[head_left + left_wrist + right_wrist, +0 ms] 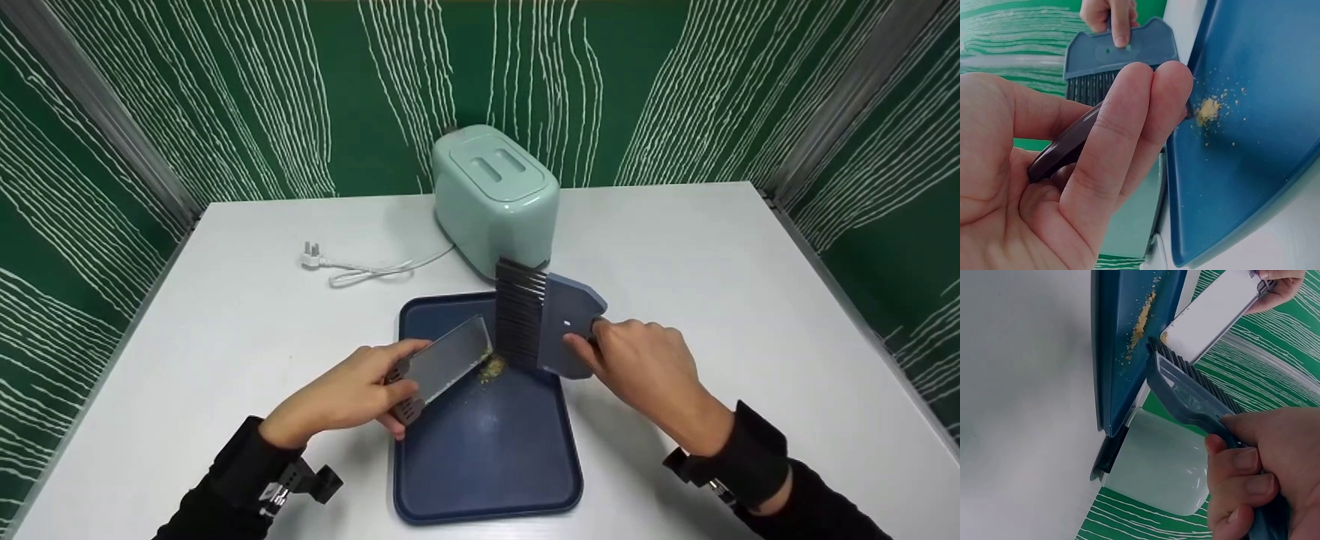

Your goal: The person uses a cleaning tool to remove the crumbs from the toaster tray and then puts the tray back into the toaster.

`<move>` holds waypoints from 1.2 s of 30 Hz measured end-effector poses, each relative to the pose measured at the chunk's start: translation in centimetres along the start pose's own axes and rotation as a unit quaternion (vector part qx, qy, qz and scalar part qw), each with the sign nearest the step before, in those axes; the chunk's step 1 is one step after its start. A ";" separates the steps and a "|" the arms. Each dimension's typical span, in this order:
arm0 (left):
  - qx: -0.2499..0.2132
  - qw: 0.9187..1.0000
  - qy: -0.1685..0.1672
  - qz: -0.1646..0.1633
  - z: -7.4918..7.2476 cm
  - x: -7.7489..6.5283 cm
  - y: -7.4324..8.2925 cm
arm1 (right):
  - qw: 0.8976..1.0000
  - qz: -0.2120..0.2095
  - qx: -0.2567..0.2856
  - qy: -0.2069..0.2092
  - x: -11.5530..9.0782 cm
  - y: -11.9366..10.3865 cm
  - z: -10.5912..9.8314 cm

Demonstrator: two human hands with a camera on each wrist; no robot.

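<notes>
My left hand [352,390] grips the dark slotted end of a flat metal crumb tray [448,358], which tilts over the blue serving tray [491,465]. Yellowish crumbs [492,367] lie on the serving tray below the crumb tray's far edge, and a few cling to that edge in the right wrist view. With my right hand [649,360] I hold a blue-grey hand brush [571,326] by its handle. Its dark bristles [1193,374] point left, with their tips close beside the crumb tray's end. The left wrist view shows the crumb tray's dark edge [1064,147] between thumb and fingers.
A mint-green toaster [496,191] stands right behind the serving tray on the white table [675,247]. Its white cord [375,271] lies bundled to the left, ending in a plug [310,257]. Green walls [645,45] with white streaks enclose the back and sides.
</notes>
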State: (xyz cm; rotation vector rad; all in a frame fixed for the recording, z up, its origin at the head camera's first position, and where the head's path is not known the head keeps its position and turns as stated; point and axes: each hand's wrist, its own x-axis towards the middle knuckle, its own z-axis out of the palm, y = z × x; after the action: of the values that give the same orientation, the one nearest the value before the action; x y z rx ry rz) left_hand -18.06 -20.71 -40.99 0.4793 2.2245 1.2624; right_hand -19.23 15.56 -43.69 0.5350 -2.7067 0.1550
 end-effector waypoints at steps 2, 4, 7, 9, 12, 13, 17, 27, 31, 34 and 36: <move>0.004 1.000 0.001 -0.001 0.0 0.0 0.0 | 1.000 0.005 0.006 0.001 0.0 0.1 -0.2; 0.012 1.000 0.004 -0.003 0.1 0.1 -0.1 | 1.000 0.012 0.020 -0.001 0.0 0.0 -0.5; 0.024 1.000 0.007 -0.005 0.2 0.2 -0.1 | 0.998 0.024 0.055 -0.013 0.0 -0.2 -0.8; 0.035 0.999 0.008 -0.004 0.2 0.3 -0.1 | 0.996 0.027 0.083 -0.023 -0.1 -0.5 -1.1; 0.045 0.999 0.007 0.000 0.3 0.3 -0.2 | 0.992 0.022 0.122 -0.035 -0.3 -1.2 -1.3; 0.046 0.999 0.006 0.000 0.3 0.4 -0.2 | 0.990 0.018 0.133 -0.038 -0.3 -1.4 -1.3; 0.035 0.999 0.001 0.001 0.3 0.4 -0.2 | 0.986 -0.003 0.163 -0.031 -0.5 -2.3 -1.4; 0.034 0.999 -0.002 0.011 0.6 0.6 -0.3 | 0.990 -0.075 0.116 -0.011 -0.9 -3.7 -0.6; 0.035 0.999 -0.005 0.015 0.7 0.7 -0.3 | 0.992 -0.094 0.077 0.018 -1.0 -3.7 -0.3; 0.032 0.999 -0.008 0.011 0.6 0.7 -0.2 | 0.993 -0.100 0.054 0.038 -1.1 -3.5 -0.1; 0.030 0.999 -0.008 0.006 0.6 0.7 -0.1 | 0.993 -0.104 0.043 0.046 -1.2 -3.3 0.0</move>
State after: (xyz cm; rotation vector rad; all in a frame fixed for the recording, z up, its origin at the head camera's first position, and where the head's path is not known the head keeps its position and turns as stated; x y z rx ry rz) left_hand -18.26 -19.97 -41.55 0.5259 2.2549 1.1960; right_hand -16.96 12.89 -44.05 0.8093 -2.5439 0.2340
